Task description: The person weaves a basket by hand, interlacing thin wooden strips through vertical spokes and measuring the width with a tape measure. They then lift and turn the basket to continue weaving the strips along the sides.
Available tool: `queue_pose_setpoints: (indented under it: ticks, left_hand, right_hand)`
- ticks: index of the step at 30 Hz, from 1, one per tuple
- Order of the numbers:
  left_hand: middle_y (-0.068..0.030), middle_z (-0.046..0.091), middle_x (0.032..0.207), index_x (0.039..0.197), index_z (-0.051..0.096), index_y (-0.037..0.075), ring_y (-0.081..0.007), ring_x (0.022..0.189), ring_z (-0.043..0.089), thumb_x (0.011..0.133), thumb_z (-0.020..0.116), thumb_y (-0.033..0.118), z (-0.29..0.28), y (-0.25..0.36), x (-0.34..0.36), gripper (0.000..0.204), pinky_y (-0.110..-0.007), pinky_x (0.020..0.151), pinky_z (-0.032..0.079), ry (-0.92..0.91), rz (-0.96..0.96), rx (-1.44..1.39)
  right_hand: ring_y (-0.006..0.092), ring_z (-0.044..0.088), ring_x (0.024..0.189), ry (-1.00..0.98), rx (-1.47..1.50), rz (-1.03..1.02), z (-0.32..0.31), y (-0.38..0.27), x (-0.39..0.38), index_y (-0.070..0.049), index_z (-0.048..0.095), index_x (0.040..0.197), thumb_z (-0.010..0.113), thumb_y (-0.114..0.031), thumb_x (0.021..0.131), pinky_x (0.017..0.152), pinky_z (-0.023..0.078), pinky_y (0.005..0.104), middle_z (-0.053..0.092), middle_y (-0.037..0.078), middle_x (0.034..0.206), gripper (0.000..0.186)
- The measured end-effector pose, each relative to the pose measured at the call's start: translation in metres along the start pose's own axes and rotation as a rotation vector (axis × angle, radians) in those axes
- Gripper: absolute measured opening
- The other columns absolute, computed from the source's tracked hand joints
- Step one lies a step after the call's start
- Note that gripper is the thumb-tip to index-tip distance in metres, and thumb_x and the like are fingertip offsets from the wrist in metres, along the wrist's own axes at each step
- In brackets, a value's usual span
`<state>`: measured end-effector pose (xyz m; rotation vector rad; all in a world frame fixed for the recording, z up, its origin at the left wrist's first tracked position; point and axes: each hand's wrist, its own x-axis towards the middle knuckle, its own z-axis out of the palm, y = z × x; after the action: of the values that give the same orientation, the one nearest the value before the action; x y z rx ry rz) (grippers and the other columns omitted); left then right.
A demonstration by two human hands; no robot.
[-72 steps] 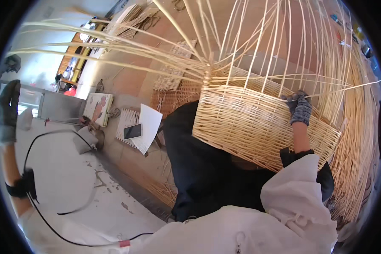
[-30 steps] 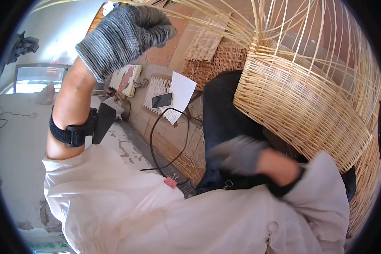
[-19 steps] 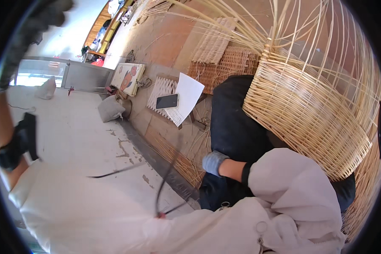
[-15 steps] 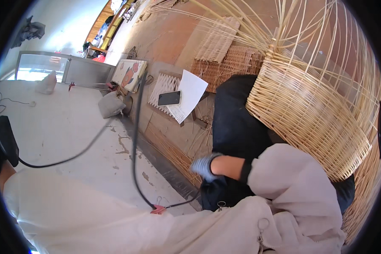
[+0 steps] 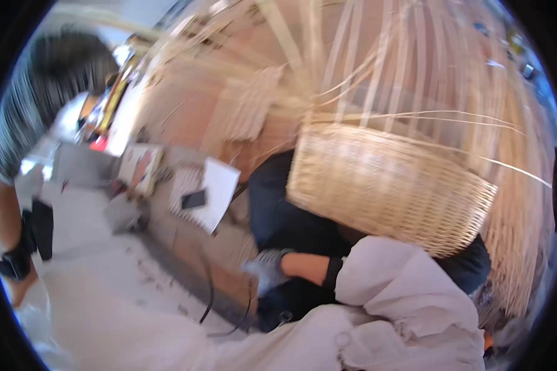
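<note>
My left hand (image 5: 59, 68), in a grey striped glove with dark fingers, is raised at the upper left, close to the camera. Its fingers look bent, but blur hides whether they hold anything. My right hand (image 5: 267, 270), in a blue-grey glove, hovers low over the black cloth (image 5: 281, 216) on my lap; motion smears its fingers. A woven wicker basket (image 5: 390, 179) leans on my lap to the right of that hand, apart from it. Long uncut rods (image 5: 371, 68) fan upward from its upper edge.
At left is a pale worktop (image 5: 99, 266) with a grey cloth bag (image 5: 125, 213) and a black cable (image 5: 205, 284). A phone (image 5: 193, 200) and white paper (image 5: 220, 188) rest on a slatted stool. Woven panels (image 5: 247, 105) lie on the floor. Loose rods (image 5: 513, 247) stand at right.
My left hand has come up into view at the upper left. The view has shifted, so the basket and stool appear further left. The right hand still hangs over the black cloth.
</note>
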<state>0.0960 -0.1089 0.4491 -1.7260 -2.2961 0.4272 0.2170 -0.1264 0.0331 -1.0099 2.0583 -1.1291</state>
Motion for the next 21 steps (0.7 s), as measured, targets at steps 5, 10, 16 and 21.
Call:
queue_pose_setpoints:
  ticks: [5, 10, 16, 21]
  left_hand:
    - [-0.0061, 0.061, 0.074, 0.088, 0.060, 0.001, -0.0100, 0.063, 0.056, 0.079, 0.055, 0.017, 0.023, 0.008, 0.032, 0.019, -0.021, 0.055, 0.045, -0.025, -0.054, -0.154]
    - [-0.0062, 0.059, 0.078, 0.088, 0.059, -0.001, -0.0115, 0.068, 0.055, 0.078, 0.056, 0.017, 0.047, 0.041, 0.058, 0.021, -0.023, 0.062, 0.045, -0.068, -0.004, -0.323]
    - [-0.0079, 0.059, 0.080, 0.093, 0.055, 0.001, -0.0121, 0.067, 0.057, 0.070, 0.046, -0.004, 0.134, 0.108, 0.077, 0.026, -0.021, 0.061, 0.045, -0.358, -0.008, -0.870]
    - [-0.0113, 0.057, 0.097, 0.101, 0.053, 0.005, -0.0245, 0.088, 0.056, 0.080, 0.050, 0.012, 0.301, 0.193, 0.148, 0.022, -0.029, 0.079, 0.043, 0.102, -0.005, -1.052]
  right_hand:
    - [0.0293, 0.056, 0.086, -0.097, 0.167, -0.657, 0.020, -0.105, 0.010, -0.001, 0.060, 0.088, 0.052, -0.019, 0.073, 0.072, 0.044, 0.0357, 0.060, 0.014, 0.085, 0.025]
    - [0.0286, 0.060, 0.075, -0.246, -0.454, -0.507, 0.061, -0.043, 0.064, 0.001, 0.062, 0.083, 0.059, -0.020, 0.065, 0.065, 0.047, 0.0379, 0.060, 0.020, 0.078, 0.028]
    - [0.0234, 0.058, 0.063, 0.820, 0.106, 0.233, -0.013, 0.095, -0.147, -0.005, 0.058, 0.080, 0.049, -0.016, 0.072, 0.057, 0.046, 0.0340, 0.058, 0.011, 0.068, 0.016]
    - [0.0208, 0.057, 0.075, 2.032, -0.103, 0.383, -0.037, 0.184, -0.321, -0.004, 0.051, 0.090, 0.057, -0.013, 0.075, 0.066, 0.048, 0.0318, 0.057, 0.014, 0.086, 0.019]
